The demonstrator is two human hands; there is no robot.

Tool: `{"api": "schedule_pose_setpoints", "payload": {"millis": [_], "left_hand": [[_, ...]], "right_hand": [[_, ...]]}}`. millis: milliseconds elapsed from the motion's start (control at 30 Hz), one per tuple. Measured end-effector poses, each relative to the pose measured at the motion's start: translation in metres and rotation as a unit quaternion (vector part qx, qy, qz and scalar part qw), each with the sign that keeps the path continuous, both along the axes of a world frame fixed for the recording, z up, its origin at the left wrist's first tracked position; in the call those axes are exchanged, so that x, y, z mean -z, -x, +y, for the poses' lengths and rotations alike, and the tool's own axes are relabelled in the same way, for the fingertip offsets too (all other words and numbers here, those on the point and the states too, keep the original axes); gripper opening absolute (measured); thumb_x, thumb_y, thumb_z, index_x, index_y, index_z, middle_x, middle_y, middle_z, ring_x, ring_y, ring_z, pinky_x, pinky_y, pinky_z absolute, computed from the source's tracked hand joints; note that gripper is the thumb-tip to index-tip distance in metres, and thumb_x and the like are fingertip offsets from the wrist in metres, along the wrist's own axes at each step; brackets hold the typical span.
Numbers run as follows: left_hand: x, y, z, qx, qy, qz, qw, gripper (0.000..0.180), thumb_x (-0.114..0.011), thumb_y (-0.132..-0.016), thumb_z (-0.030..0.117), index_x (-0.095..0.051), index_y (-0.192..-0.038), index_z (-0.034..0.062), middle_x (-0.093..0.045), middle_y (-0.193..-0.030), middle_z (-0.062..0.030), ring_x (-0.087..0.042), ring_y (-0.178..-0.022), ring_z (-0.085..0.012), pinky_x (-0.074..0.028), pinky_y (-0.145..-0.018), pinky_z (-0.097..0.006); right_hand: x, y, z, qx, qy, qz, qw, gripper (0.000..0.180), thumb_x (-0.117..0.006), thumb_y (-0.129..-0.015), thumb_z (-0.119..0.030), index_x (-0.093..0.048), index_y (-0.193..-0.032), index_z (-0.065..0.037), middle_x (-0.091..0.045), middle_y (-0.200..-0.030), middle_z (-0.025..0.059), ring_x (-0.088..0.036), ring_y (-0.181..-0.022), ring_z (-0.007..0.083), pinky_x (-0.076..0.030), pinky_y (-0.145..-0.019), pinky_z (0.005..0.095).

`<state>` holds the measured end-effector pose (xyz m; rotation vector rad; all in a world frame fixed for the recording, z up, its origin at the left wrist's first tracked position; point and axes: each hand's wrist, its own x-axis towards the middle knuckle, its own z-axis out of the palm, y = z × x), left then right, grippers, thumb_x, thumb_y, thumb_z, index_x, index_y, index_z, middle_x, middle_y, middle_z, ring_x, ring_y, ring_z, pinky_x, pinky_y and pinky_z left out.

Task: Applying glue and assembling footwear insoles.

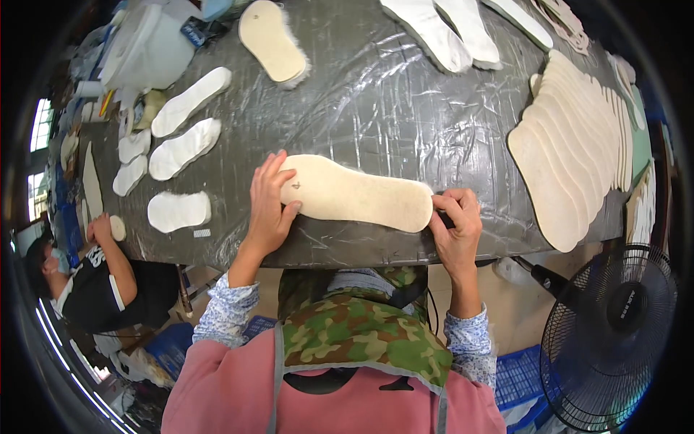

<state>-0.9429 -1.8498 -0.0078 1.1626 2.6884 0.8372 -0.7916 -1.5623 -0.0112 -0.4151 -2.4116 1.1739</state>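
Centrally, we have the insole [361,194] at the near edge of the table [325,108], its wide end to the left and its narrow end to the right. It is cream, with a small dark mark near the wide end. We see the left hand [270,206] grasping the wide end, fingers over its edge and thumb at its near side. The right hand [457,223] pinches the narrow end between thumb and forefinger; its other fingers are curled.

We note a dark, glossy, wrinkled cover on the table. To the left lie two long white pieces [189,103], two small ones [131,176] and a short one [178,211]. Beyond the insole, we find a cream piece with a fluffy edge [272,40]; at upper right lie further white fluffy pieces [425,32]. On the right, we locate a fanned row of overlapping cream insoles [560,155].

We see a whitish tub [155,47] at upper left, a black fan [614,333] at lower right and, well to the left, a seated co-worker [90,289] with both hands at the table edge.
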Motion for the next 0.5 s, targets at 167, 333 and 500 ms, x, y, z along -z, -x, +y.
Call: {"api": "schedule_pose_setpoints", "payload": {"millis": [167,333,500], "left_hand": [[-0.002,0.003,0.005,0.000,0.014,-0.026,1.000,0.045,-0.057,-0.084,0.020,-0.043,-0.125,0.0044,-0.033,-0.145,-0.0209,-0.027,-0.136,-0.0402,-0.014,-0.111,-0.052],[0.003,0.005,0.003,-0.005,0.024,-0.026,0.999,0.044,-0.054,-0.088,0.026,-0.042,-0.125,0.0042,-0.032,-0.145,-0.0245,-0.027,-0.136,-0.0412,-0.013,-0.111,-0.053],[0.009,0.006,-0.001,-0.010,0.011,-0.032,0.999,0.046,-0.052,-0.091,0.032,-0.042,-0.126,0.0040,-0.031,-0.146,-0.0252,-0.025,-0.137,-0.0419,-0.013,-0.111,-0.053]], "right_hand": [[-0.004,-0.002,0.005,0.003,-0.008,-0.010,1.000,0.017,-0.074,-0.071,-0.006,-0.070,-0.087,-0.009,-0.055,-0.079,0.0035,-0.052,-0.076,0.0201,-0.034,-0.071,0.0328],[-0.009,-0.001,0.010,-0.017,0.037,-0.031,0.999,0.017,-0.070,-0.073,-0.012,-0.069,-0.089,-0.008,-0.056,-0.081,0.0052,-0.051,-0.077,0.0211,-0.034,-0.073,0.0337],[-0.022,0.000,0.010,-0.035,0.075,-0.039,0.996,0.040,-0.073,-0.065,-0.039,-0.069,-0.088,-0.007,-0.051,-0.081,0.0063,-0.047,-0.076,0.0233,-0.032,-0.073,0.0348]]}}
